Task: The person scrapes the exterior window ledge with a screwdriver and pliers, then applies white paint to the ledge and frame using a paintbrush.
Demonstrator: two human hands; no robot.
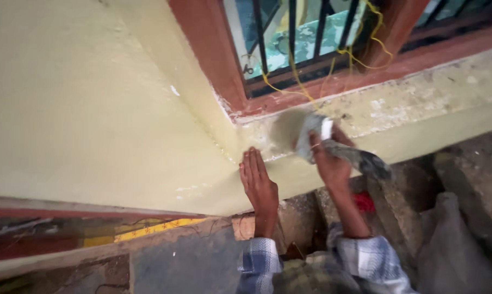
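Head view, looking down along a pale yellow wall (77, 109) below a red-brown window frame (213, 60).

Left hand (258, 182) is lying flat against the wall, fingers straight and together, holding nothing, just beneath the sill corner.

Right hand (328, 160) is gripping a wide paintbrush (297, 130), fingers wrapped around its handle. Bristle end is blurred and pressing on the sill ledge (420, 98), close to the frame's lower corner and just beside the left fingertips. A grey rag or sleeve-like cloth (365, 160) is trailing from the right hand; cannot tell what it is exactly.

Progress, as judged: wall face and ledge beside the brush are looking evenly coated in yellow. Ledge further along is showing white, patchy, scuffed spots, so that stretch appears left to cover. Small white flecks are also showing on the wall.

Yellow string (300, 81) is hanging across the black window bars (292, 32).

No packages, labels or signs are visible. A yellow strip with small red marks (153, 228) is lying on the ground beside the wall's base; a small red thing (364, 202) is sitting under the right wrist.
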